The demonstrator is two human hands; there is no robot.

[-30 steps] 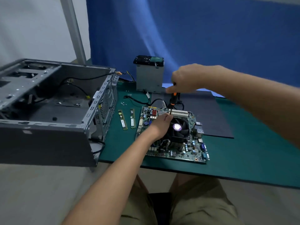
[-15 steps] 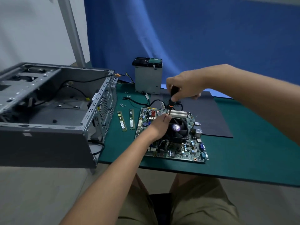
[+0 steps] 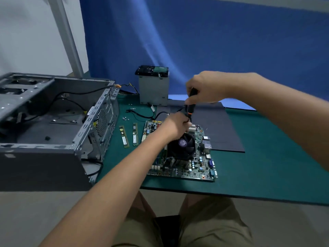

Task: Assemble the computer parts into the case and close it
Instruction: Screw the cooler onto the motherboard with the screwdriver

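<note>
Right hand (image 3: 204, 88) grips screwdriver (image 3: 190, 108) handle, upright over motherboard (image 3: 195, 166). Left hand (image 3: 175, 126) pinches screwdriver shaft beside cooler fan (image 3: 183, 145). Open case (image 3: 53, 122) at left on table (image 3: 267, 175).

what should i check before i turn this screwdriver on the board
1. Right hand grips the screwdriver handle: ok.
2. Left hand steadying the shaft: cannot tell, its fingers hide the contact.
3. Tip seated in a screw: cannot tell, hidden behind the left hand.
4. Motherboard flat on the green mat: ok.
5. Memory sticks lying apart from the motherboard: ok.
6. Case open: ok.
</note>
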